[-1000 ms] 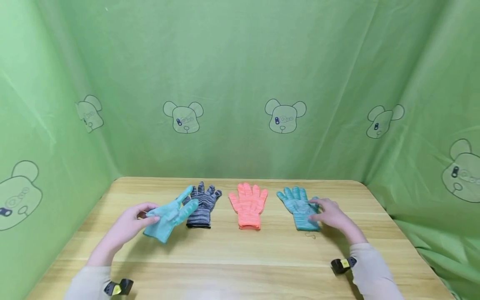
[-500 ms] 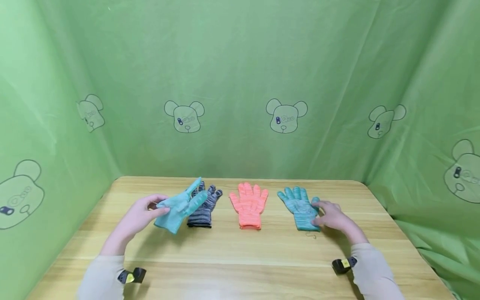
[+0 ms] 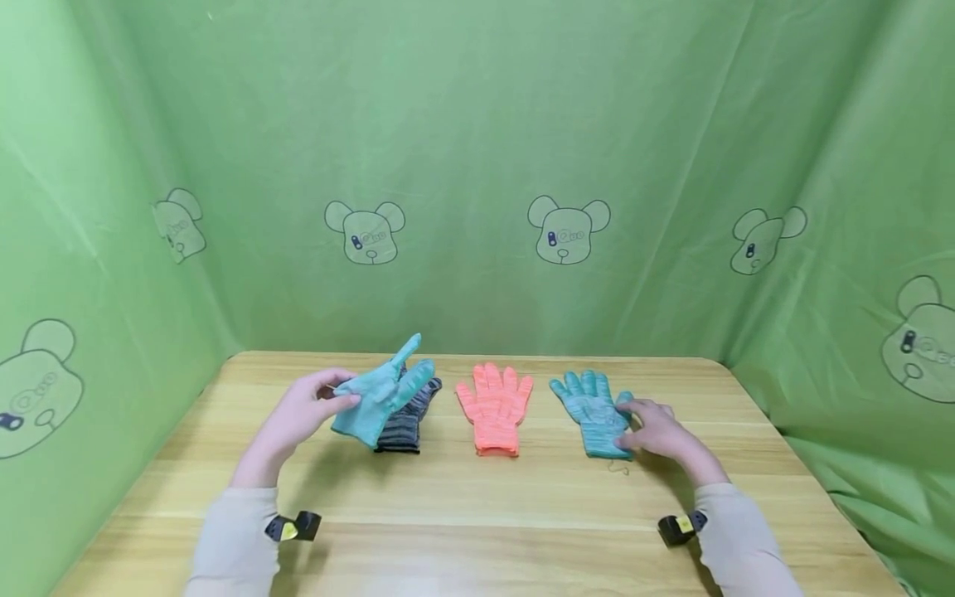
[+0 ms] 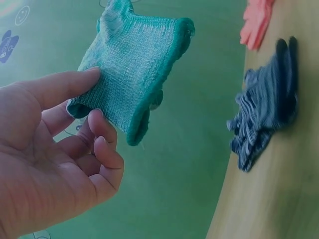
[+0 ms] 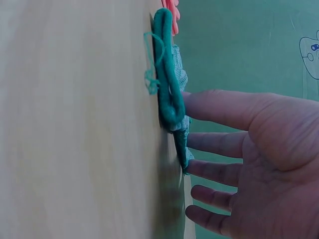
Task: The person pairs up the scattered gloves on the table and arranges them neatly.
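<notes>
My left hand [image 3: 302, 414] pinches a teal knit glove [image 3: 373, 405] between thumb and fingers near its cuff, lifted off the table. This glove overlaps a dark grey striped glove [image 3: 403, 427] in the head view; the left wrist view shows that grey glove [image 4: 269, 99] lying apart, on the wood. On the right, a second teal glove [image 3: 597, 414] lies flat with its fingers pointing away. My right hand [image 3: 660, 431] rests its fingertips on that glove's right edge. In the right wrist view the fingers [image 5: 219, 172] are nearly straight and the glove's cuff [image 5: 167, 69] faces the camera.
A coral-pink glove [image 3: 496, 410] lies between the grey glove and the right teal one. A loose thread [image 3: 618, 468] trails from the right teal cuff. Green curtains [image 3: 462, 166] with bear-head prints stand behind and beside the wooden table [image 3: 462, 514].
My left hand has carried its teal glove right and away from me, so it covers more of the grey glove. My right hand has barely moved.
</notes>
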`<state>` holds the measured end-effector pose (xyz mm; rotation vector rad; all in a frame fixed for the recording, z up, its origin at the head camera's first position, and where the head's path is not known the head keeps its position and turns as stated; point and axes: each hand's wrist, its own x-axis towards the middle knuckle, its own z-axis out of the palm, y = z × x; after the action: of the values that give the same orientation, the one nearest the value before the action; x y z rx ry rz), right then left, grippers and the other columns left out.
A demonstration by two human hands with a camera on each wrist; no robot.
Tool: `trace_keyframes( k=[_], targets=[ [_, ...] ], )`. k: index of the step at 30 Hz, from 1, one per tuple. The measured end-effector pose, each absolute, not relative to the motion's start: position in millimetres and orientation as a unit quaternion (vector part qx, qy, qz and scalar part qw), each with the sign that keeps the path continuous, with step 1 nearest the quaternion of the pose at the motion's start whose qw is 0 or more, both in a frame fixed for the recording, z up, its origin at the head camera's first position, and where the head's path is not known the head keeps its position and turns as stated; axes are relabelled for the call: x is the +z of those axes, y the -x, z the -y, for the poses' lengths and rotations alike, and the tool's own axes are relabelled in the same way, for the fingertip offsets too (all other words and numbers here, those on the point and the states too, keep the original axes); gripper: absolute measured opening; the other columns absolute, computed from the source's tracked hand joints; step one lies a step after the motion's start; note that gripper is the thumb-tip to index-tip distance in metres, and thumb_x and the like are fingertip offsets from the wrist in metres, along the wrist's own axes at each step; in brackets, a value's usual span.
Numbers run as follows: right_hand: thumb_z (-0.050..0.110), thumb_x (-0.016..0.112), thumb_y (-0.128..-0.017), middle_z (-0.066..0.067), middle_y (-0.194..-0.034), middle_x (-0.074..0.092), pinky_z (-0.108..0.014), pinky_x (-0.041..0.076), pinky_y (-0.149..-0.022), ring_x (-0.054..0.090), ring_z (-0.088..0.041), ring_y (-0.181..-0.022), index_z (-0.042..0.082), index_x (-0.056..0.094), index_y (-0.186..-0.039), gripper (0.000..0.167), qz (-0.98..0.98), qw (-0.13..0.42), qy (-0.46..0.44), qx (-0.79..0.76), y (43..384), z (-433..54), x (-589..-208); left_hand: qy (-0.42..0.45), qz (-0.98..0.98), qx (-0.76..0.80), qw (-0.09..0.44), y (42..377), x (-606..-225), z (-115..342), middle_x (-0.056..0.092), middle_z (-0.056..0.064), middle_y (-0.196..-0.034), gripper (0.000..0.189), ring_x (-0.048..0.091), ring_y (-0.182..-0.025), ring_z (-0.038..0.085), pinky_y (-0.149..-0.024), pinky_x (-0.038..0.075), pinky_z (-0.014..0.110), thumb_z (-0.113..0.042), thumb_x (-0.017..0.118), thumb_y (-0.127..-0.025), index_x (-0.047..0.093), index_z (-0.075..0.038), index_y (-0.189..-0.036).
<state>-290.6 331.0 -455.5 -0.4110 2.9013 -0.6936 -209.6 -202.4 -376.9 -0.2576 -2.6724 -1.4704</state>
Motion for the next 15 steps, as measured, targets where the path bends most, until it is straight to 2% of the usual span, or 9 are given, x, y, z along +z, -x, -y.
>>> trace_keyframes(
  k=[6, 15],
  targets=[
    [0.027, 0.076, -0.080, -0.041, -0.142, 0.034, -0.073, 0.033, -0.099, 0.029, -0.060, -0.124, -0.006, 0.047, -0.137, 0.072, -0.962, 0.067, 0.134, -0.228, 289, -329, -454, 0.084, 0.860, -0.503, 0.030, 217, -373, 192, 0.064, 0.011, -0.104, 0.032, 0.053, -0.089, 0.020, -0.075, 0.047, 0.029, -0.020, 0.068, -0.091, 0.065, -0.007, -0.119],
    [0.028, 0.076, -0.081, -0.041, -0.143, 0.032, -0.073, 0.033, -0.099, 0.029, -0.060, -0.124, -0.006, 0.046, -0.138, 0.073, -0.964, 0.070, 0.128, -0.224, 289, -329, -454, 0.088, 0.842, -0.531, 0.031, 225, -370, 176, 0.064, 0.008, -0.103, 0.031, 0.054, -0.088, 0.017, -0.077, 0.047, 0.028, -0.017, 0.068, -0.090, 0.065, -0.004, -0.118]
  ],
)
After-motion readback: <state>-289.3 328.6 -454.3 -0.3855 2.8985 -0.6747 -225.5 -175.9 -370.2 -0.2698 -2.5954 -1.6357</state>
